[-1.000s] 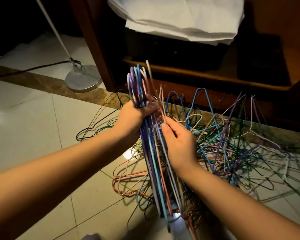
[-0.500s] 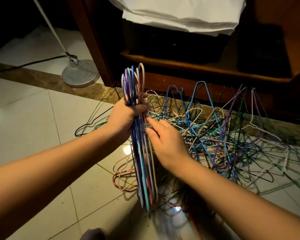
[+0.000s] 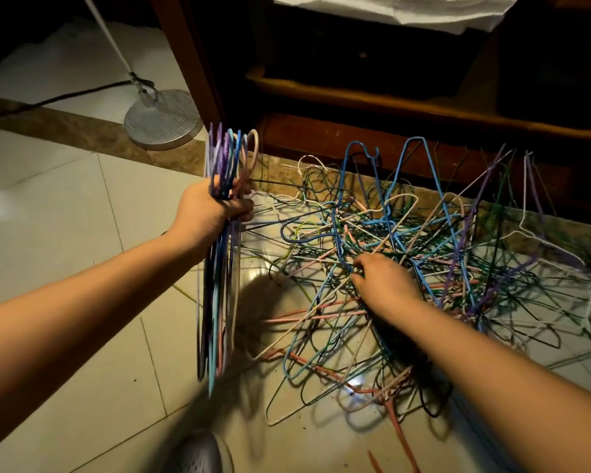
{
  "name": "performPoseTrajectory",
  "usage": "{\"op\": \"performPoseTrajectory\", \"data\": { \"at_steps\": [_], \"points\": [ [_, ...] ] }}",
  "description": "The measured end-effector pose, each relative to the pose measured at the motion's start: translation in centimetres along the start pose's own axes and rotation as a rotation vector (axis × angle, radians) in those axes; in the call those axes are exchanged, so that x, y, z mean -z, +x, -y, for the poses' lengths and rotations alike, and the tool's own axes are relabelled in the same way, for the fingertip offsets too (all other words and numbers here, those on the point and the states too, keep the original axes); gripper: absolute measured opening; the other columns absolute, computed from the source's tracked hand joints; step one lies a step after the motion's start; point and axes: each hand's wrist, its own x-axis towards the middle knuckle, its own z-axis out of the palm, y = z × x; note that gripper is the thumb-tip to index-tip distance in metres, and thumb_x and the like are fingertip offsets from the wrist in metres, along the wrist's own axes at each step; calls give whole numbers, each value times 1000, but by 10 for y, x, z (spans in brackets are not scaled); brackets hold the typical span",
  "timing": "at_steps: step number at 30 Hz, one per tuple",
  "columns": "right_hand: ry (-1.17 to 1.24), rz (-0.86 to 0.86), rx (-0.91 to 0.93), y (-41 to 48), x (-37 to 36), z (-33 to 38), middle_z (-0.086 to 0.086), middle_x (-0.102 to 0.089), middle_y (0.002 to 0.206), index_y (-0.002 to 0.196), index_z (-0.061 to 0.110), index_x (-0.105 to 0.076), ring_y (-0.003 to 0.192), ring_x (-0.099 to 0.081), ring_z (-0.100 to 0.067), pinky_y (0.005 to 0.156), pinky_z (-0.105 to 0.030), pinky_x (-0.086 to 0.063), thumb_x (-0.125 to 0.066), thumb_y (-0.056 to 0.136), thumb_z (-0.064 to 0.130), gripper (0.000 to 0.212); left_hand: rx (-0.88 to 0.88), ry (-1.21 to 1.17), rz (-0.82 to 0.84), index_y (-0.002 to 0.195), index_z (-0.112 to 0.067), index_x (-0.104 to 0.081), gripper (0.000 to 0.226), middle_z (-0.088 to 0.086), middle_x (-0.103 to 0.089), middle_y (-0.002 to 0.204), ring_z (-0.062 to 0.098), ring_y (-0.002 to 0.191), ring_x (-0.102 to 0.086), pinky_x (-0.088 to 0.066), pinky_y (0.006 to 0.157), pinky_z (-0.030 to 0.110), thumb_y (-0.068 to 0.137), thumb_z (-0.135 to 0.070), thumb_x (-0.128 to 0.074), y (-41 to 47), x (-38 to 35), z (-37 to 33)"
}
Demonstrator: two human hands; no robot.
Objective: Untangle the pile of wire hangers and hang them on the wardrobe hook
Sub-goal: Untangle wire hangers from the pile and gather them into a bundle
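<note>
Left hand (image 3: 212, 213), centre-left of frame: fingers and thumb wrapped tight round the necks of a sorted bundle of hangers (image 3: 219, 295). The bundle stands upright, hooks fanned above the fist, wire bodies hanging below the forearm, lower ends blurred. Colours: blue, purple, pale pink, light blue.

Right hand (image 3: 386, 285), centre-right: palm down on the tangled pile of hangers (image 3: 434, 233), fingers bent into the wires at a blue strand. Cannot tell whether they grip a wire or only touch it.

The pile sprawls on the tiled floor (image 3: 65, 233) across the right half of the frame. Blue, green, pink, white and purple wires are interlocked, and some loops stand up against the wooden wardrobe base (image 3: 321, 138) behind.

Upper left: round metal lamp base (image 3: 162, 119) with a white pole, and a dark cable (image 3: 65, 95) running off left. Top edge: white cloth (image 3: 406, 8) hanging over the dark shelf. Bottom centre: grey shoe toe (image 3: 198, 452).
</note>
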Motion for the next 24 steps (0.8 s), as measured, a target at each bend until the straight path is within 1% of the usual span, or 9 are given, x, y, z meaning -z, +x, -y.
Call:
{"op": "performPoseTrajectory", "data": {
  "at_steps": [2,5,8,10,13,16,18,21,24],
  "points": [
    [-17,-36,9,0,-2,2,-4,-54,124,127,21,-52,113,-51,-25,89,-35,-45,-48,93,39,38,22,31,7,79,-14,-62,22,3,-61,72,7,54,-61,-49,51,17,77,8,-64,2,3,10],
    [-66,-110,25,1,-3,4,-3,-51,120,122,22,-56,116,-44,-23,90,-34,-41,-49,91,45,39,44,124,-29,75,-18,-59,27,0,-58,67,0,46,-57,-45,45,15,78,9,-63,6,7,23],
    [-61,-78,10,2,-4,7,-4,-52,120,122,20,-55,116,-45,-23,90,-37,-43,-49,91,43,39,78,144,-25,75,-21,-58,29,-2,-57,67,-1,45,-57,-45,43,15,81,7,-62,9,7,29],
    [-58,-66,1,3,-5,9,-4,-52,120,121,18,-55,114,-46,-23,91,-37,-44,-50,90,38,37,101,146,-11,77,-22,-59,28,-2,-58,69,-1,45,-57,-45,44,15,82,5,-61,10,7,31],
    [-61,-84,2,4,-6,13,-5,-51,118,113,15,-59,114,-44,-25,92,-36,-41,-53,87,30,31,101,151,11,77,-22,-59,27,-1,-58,70,1,47,-57,-47,46,15,82,4,-62,11,5,32],
    [-68,-73,14,3,-7,16,-5,-50,117,110,15,-60,115,-42,-25,93,-35,-40,-56,84,28,29,90,126,11,76,-19,-59,27,0,-57,70,10,55,-55,-48,48,16,81,7,-61,11,4,30],
    [-56,-80,21,1,-7,15,-5,-49,115,108,15,-60,113,-42,-24,92,-35,-40,-56,82,25,27,76,113,-8,76,-18,-60,27,0,-58,71,11,58,-55,-50,52,18,80,8,-61,13,5,29],
    [-55,-102,51,-2,-1,14,-4,-49,110,105,16,-60,109,-44,-23,91,-33,-39,-56,81,23,25,87,80,-24,79,-20,-62,27,-1,-61,73,9,56,-59,-52,57,23,80,7,-62,15,7,29],
    [-119,-124,111,-5,7,13,-1,-53,107,103,19,-60,107,-44,-22,92,-34,-35,-53,84,31,24,82,73,-24,80,-19,-61,27,1,-61,74,2,50,-59,-50,52,16,81,8,-61,15,7,28]
  ]
}}
